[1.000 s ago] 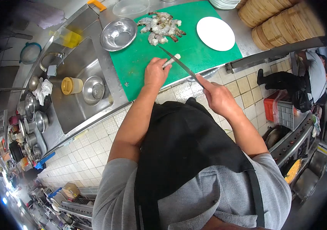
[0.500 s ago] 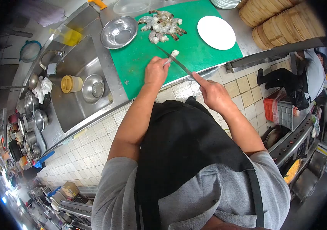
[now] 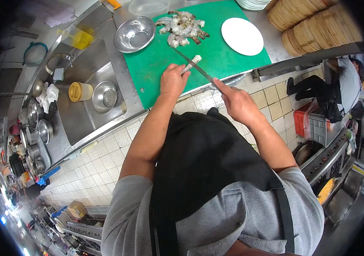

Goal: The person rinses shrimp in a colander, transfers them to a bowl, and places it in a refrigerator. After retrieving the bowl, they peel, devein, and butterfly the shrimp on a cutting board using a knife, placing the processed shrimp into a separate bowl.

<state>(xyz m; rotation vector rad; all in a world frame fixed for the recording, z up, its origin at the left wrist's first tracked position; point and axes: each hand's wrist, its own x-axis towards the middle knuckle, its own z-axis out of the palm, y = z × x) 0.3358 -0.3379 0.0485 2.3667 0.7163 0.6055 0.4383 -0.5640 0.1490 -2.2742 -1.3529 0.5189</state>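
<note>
My left hand (image 3: 174, 80) pinches a shrimp (image 3: 195, 59) near the front edge of the green cutting board (image 3: 148, 77). The shrimp's pale end points away from me. In my right hand (image 3: 238, 102) is the handle of a knife (image 3: 201, 71), its long blade slanting to the upper left and crossing over the shrimp in this view. Farther back on the board lies a heap of shrimp (image 3: 182, 29), grey and whitish, with some dark tails. A white plate (image 3: 242, 36) sits on the board's right side.
A metal bowl (image 3: 135, 35) overlaps the board's left edge. The sink (image 3: 75, 123) at left holds a smaller bowl (image 3: 104, 97) and a yellow-lidded container (image 3: 80, 91). Bamboo steamers (image 3: 318, 32) stand at the upper right. Another person (image 3: 340, 83) is at the far right beside crates (image 3: 312, 123).
The view has shifted very slightly. Both hands, the knife and the held shrimp stay nearly in the same place.
</note>
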